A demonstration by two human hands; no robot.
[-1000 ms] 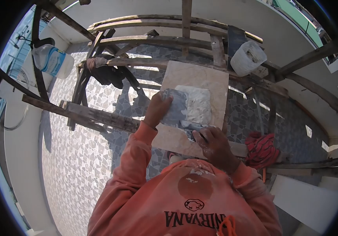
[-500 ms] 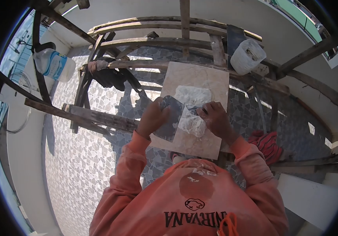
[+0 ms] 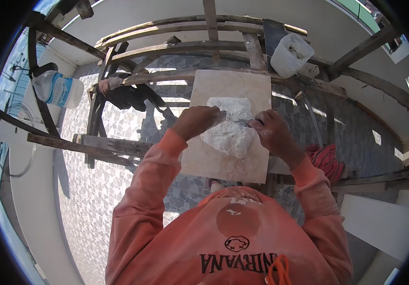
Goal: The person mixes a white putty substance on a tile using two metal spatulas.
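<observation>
On a beige tile-like slab lie two joined patches of white paste, an upper patch and a lower patch. My left hand is closed around a flat metal scraper, now turned nearly edge-on at the left side of the paste. My right hand grips a small putty knife, its blade in the paste between the patches. The fingers hide both tools' handles.
Wooden scaffold beams run behind the slab. A cut white plastic container stands at the back right; a labelled plastic jug is at left. Dark gloves hang on a beam. A red striped cloth lies at right.
My left hand has turned the scraper from showing its broad face to nearly edge-on, and moved toward the paste. The lower patch looks wider. The whole view has shifted slightly.
</observation>
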